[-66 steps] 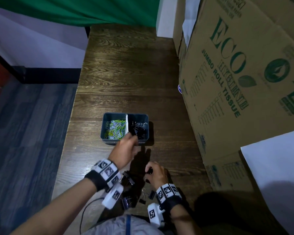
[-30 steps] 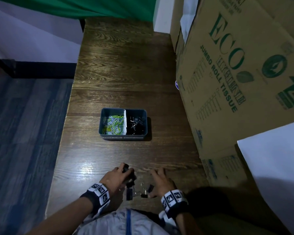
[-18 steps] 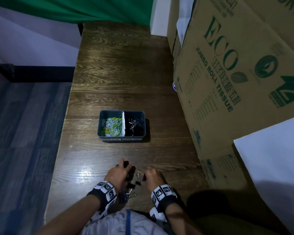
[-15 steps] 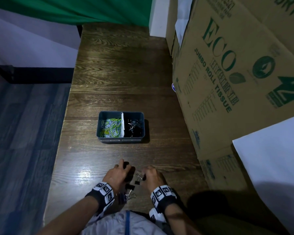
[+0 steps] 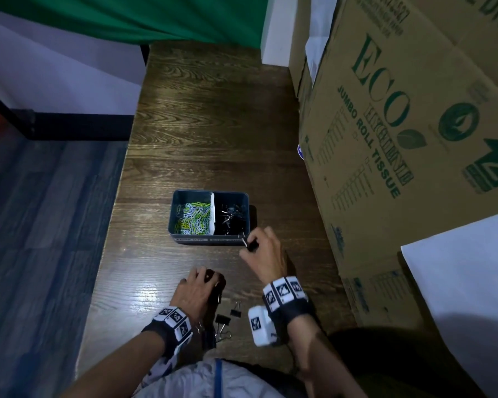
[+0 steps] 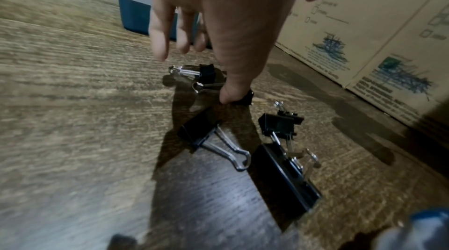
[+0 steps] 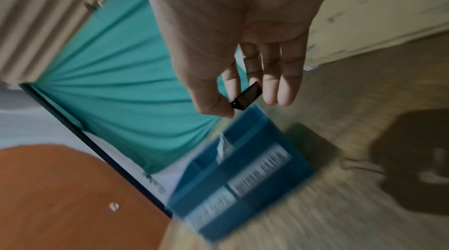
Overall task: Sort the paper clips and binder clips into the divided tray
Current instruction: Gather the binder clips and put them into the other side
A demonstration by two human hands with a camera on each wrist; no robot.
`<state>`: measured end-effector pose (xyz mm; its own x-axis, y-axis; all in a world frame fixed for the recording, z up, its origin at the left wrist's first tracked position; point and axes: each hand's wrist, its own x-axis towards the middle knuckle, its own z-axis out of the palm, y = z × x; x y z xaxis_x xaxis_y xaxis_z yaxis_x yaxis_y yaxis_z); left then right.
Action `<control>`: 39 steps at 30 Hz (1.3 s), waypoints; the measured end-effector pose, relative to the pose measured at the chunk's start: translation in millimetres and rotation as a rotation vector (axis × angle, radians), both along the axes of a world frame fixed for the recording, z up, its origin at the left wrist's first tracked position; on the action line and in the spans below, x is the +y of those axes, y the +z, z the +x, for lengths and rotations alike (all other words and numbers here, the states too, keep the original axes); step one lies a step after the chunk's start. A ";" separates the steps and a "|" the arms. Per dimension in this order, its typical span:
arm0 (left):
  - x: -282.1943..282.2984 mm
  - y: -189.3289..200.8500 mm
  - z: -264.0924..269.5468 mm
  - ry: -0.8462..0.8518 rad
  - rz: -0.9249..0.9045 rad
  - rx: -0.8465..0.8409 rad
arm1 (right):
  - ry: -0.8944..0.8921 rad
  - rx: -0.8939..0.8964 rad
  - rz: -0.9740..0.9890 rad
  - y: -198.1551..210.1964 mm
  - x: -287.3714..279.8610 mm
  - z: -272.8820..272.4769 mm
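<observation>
I am now carrying 1 binder clip (image 5: 252, 245) pinched in my right hand (image 5: 266, 251) up to the tray (image 5: 184, 196), while my left hand (image 5: 194, 291), fingers apart, is pressing another (image 6: 244, 97).

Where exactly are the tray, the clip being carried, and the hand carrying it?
divided tray (image 5: 181, 209): head view, left wall.
binder clip (image 7: 248, 96): right wrist view, black body.
right hand (image 5: 266, 251): head view, back of hand.
</observation>
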<state>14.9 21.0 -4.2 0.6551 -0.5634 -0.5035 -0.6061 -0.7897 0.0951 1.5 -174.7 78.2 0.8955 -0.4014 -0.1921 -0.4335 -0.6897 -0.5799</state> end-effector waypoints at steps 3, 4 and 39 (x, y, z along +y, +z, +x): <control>-1.1 -0.3 3.5 -0.032 -0.028 0.055 | 0.000 -0.106 0.012 13.0 -6.2 34.5; -0.8 -2.4 3.6 -0.053 -0.050 0.078 | 0.003 -0.133 0.008 15.8 -7.9 42.7; 63.6 -4.3 -32.6 -0.071 -0.160 0.232 | 0.450 0.278 -0.156 -87.7 52.4 -94.7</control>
<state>-17.8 84.5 -8.5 0.4885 -0.6883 -0.5364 -0.6069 -0.7096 0.3579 -93.1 -122.4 -9.5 0.9094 -0.0334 -0.4147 -0.1983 -0.9111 -0.3615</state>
